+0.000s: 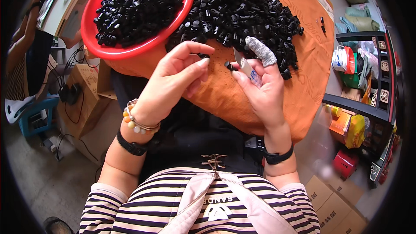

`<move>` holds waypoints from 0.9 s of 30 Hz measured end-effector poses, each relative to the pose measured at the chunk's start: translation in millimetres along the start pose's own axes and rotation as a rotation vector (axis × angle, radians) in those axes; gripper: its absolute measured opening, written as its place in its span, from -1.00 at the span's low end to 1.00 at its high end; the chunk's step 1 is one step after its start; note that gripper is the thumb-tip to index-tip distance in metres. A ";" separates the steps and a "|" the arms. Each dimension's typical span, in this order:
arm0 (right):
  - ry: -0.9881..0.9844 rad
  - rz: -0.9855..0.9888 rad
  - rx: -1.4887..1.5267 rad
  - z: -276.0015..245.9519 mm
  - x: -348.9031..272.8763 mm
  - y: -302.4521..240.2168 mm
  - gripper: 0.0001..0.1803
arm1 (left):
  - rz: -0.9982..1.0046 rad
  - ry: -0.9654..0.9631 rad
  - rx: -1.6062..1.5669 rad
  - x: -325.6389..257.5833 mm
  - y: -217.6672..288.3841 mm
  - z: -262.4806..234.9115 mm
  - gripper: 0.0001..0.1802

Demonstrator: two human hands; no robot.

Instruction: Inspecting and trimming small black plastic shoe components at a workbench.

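My left hand (184,69) is closed, with a small black plastic part (203,55) between its thumb and index finger, mostly hidden by them. Across from it, my right hand (264,84) grips a small knife (246,68) with a pale, wrapped-looking handle; its thin blade points away from me. Another black plastic part (231,66) sits by the right thumb tip, close to the blade. A grey knitted finger cover (261,51) is on the right index finger. Just beyond both hands spreads a heap of similar black parts (234,11).
A red basin (136,54) full of black parts stands at the far left of the orange-covered table (221,99). Cardboard boxes (82,97) and cables are on the left. A dark shelf rack (359,104) with bags stands at right, with cartons (336,208) below.
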State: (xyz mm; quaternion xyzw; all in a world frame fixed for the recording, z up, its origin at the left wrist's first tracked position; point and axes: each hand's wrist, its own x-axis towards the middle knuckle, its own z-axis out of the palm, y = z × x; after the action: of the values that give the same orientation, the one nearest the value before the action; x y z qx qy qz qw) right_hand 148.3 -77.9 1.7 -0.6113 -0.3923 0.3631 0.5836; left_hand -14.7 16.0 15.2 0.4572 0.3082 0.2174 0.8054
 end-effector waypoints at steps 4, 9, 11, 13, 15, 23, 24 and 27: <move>-0.166 -0.063 -0.112 -6.2 -4.9 -12.9 -0.41 | -0.050 -0.106 -0.031 2.8 1.1 6.8 -0.68; -0.184 -0.102 -0.043 -2.0 -2.8 -21.2 -0.39 | -0.125 -0.206 -0.200 -1.6 3.0 15.1 -0.63; -0.178 -0.100 -0.044 0.0 -2.3 -21.9 -0.38 | -0.195 -0.211 -0.385 -2.6 2.5 15.0 -0.61; -0.048 -0.071 0.111 3.0 -3.2 -21.2 -0.37 | -0.204 -0.239 -0.476 -2.5 -3.3 10.7 -0.60; -0.074 -0.066 0.125 -2.1 -5.9 -22.5 -0.37 | -0.211 -0.259 -0.570 -4.0 -4.7 8.1 -0.59; -0.225 0.029 0.074 1.9 -16.6 -19.7 -0.55 | -0.178 -0.172 -0.633 -5.6 -6.7 8.9 -0.69; -0.206 0.037 0.095 4.0 -17.1 -20.8 -0.57 | -0.178 -0.171 -0.634 -6.0 -6.9 9.5 -0.69; -0.191 0.022 0.086 6.6 -17.2 -21.0 -0.60 | -0.155 -0.157 -0.603 -7.3 -7.7 9.6 -0.69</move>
State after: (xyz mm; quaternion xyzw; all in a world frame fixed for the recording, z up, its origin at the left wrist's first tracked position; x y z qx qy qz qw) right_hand 133.8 -90.4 22.1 -0.5525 -0.4234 0.4425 0.5654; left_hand -12.7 1.9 14.4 0.1885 0.2008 0.2011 0.9401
